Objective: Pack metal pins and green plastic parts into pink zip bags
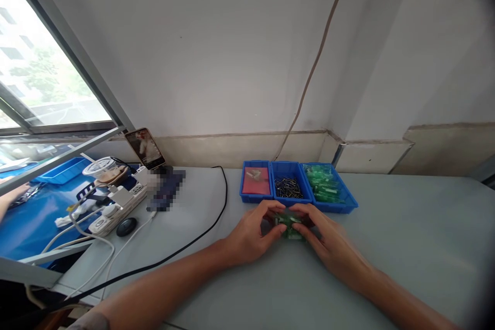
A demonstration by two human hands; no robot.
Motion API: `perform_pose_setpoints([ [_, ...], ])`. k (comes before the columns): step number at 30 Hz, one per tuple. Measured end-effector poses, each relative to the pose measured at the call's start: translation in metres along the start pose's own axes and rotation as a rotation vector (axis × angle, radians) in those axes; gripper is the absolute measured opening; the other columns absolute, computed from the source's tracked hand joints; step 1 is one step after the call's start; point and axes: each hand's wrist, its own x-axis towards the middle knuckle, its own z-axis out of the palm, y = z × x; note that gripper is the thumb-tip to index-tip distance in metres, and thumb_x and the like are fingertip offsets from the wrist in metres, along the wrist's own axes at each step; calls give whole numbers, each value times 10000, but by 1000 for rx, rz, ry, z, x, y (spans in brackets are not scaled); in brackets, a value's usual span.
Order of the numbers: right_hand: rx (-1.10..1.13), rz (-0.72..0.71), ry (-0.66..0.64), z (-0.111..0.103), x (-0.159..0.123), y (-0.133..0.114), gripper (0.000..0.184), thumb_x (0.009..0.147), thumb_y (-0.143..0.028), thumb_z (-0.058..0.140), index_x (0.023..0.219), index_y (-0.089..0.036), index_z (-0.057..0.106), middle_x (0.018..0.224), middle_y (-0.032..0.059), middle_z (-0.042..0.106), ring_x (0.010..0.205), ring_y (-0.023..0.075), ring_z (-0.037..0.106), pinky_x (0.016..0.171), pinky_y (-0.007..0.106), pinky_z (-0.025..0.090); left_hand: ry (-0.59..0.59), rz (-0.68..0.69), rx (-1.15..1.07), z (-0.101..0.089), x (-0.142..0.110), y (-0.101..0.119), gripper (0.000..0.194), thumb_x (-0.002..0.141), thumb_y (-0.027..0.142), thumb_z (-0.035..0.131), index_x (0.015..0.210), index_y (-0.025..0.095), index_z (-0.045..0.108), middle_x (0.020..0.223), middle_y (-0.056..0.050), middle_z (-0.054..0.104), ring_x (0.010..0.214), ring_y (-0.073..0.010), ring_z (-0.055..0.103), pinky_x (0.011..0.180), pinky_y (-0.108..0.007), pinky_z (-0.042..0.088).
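My left hand (257, 232) and my right hand (323, 232) meet over the grey table, just in front of the blue bins. Between their thumbs and bent fingers they grip a small see-through green packet (293, 228); its exact contents are blurred. Closest behind the hands is the middle blue bin (284, 167), with many dark screws (288, 188) in it. Green packets (324, 184) of the same look fill the right bin (350, 198). In the left bin (247, 198), a few small pale pieces (254, 174) lie over a pink-red sheet (251, 187).
A black cable (201, 234) crosses the table left of my hands. Farther left are a power strip (127, 206), a black round object (127, 226), white cords and a propped phone (146, 147). Another person's hand (13, 191) shows beyond the metal frame. A wall stands behind.
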Motion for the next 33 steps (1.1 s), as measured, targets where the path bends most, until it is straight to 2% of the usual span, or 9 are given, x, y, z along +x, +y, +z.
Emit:
perform_pose_setpoints([
  [2, -4, -28, 27, 0, 0, 0, 243, 1113, -374, 501, 1312, -324, 629, 1164, 55, 751, 1017, 251, 751, 784, 344, 609, -16, -20, -16, 0, 1, -1, 570, 964, 349, 790, 1458, 249, 525, 1270, -89, 708, 1046, -211, 686, 915, -344, 569],
  [4, -1, -27, 37, 0, 0, -2, 209, 1114, -375, 499, 1229, -311, 661, 1097, 51, 741, 960, 239, 745, 763, 334, 603, -36, -70, -7, 0, 2, -2, 683, 900, 389, 861, 1471, 246, 513, 1234, -84, 704, 963, -198, 663, 855, -326, 551],
  [6, 25, 2, 30, -1, -1, -5, 176, 1112, -387, 513, 1150, -296, 659, 1039, 46, 731, 924, 229, 732, 708, 309, 588, -54, -103, 30, 0, 3, -1, 593, 892, 430, 866, 1377, 231, 588, 1116, -55, 711, 870, -176, 622, 779, -294, 509],
  [8, 53, 25, 25, -1, -2, -8, 158, 1105, -398, 531, 1093, -287, 643, 985, 38, 722, 897, 226, 720, 657, 290, 569, -71, -85, 63, -2, 5, 1, 384, 920, 452, 833, 1161, 202, 668, 965, -20, 683, 803, -157, 575, 726, -271, 457],
  [10, 63, 35, 18, -1, -3, -10, 152, 1096, -404, 550, 1051, -282, 629, 935, 26, 708, 859, 218, 706, 624, 279, 551, -93, -57, 93, -3, 5, 5, 291, 959, 441, 788, 948, 185, 651, 845, 12, 617, 741, -135, 519, 678, -256, 402],
  [12, 60, 38, 12, -2, -3, -10, 164, 1086, -421, 572, 1020, -277, 617, 902, 15, 690, 818, 207, 686, 602, 272, 534, -113, -54, 121, -4, 6, 7, 299, 993, 405, 740, 854, 184, 595, 782, 33, 560, 701, -122, 476, 650, -252, 364],
  [19, 51, -28, -4, -2, -1, -5, 196, 1124, -409, 504, 1121, -266, 639, 1007, 39, 700, 864, 205, 683, 621, 277, 512, -43, -46, 183, -4, 5, 7, 189, 1029, 353, 662, 946, 187, 621, 848, 9, 619, 751, -139, 529, 696, -258, 398],
  [26, 47, -55, -40, -1, -2, -2, 264, 1141, -406, 482, 971, -244, 602, 890, 20, 617, 781, 188, 601, 595, 268, 451, -35, 0, 182, -4, 5, 6, 91, 1018, 280, 655, 1008, 189, 655, 910, -15, 644, 811, -159, 564, 751, -274, 433],
  [33, 61, -102, -54, -5, 1, -4, 289, 1155, -364, 456, 934, -245, 599, 869, 0, 630, 785, 179, 609, 733, 293, 481, -44, -12, 202, -5, 7, 11, 105, 1008, 293, 654, 1000, 189, 666, 894, -27, 619, 819, -178, 556, 740, -294, 437],
])
